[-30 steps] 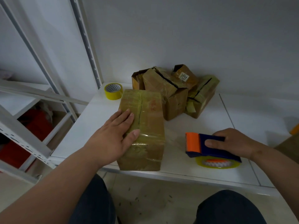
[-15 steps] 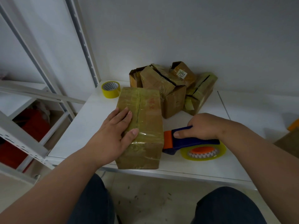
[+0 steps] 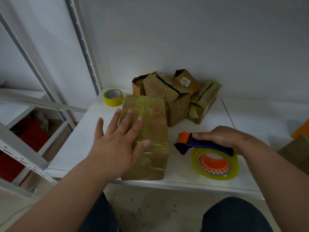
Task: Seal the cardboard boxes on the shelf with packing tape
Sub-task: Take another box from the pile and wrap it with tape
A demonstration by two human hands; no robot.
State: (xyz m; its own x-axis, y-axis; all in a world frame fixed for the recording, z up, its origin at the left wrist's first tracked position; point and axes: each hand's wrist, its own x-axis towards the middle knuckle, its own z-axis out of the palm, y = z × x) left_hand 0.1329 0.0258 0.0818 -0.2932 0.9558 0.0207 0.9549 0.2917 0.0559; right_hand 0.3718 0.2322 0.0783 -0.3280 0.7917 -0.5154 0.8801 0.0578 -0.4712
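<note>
On the shelf (image 3: 80,139) the box (image 3: 151,131) lies in front of me, under my left hand (image 3: 115,144). Behind it is a pile of boxes (image 3: 177,96), and the tape roll (image 3: 112,97) is behind-left. The dispenser (image 3: 209,154), in my right hand (image 3: 222,138), is right of the box.

A plain white wall (image 3: 200,39) is seen behind a white metal shelf board (image 3: 242,114), slotted white uprights (image 3: 83,44) are bolted at left, red bins (image 3: 31,136) are stored on the lower rack, and a speckled pale floor (image 3: 150,210) is visible below.
</note>
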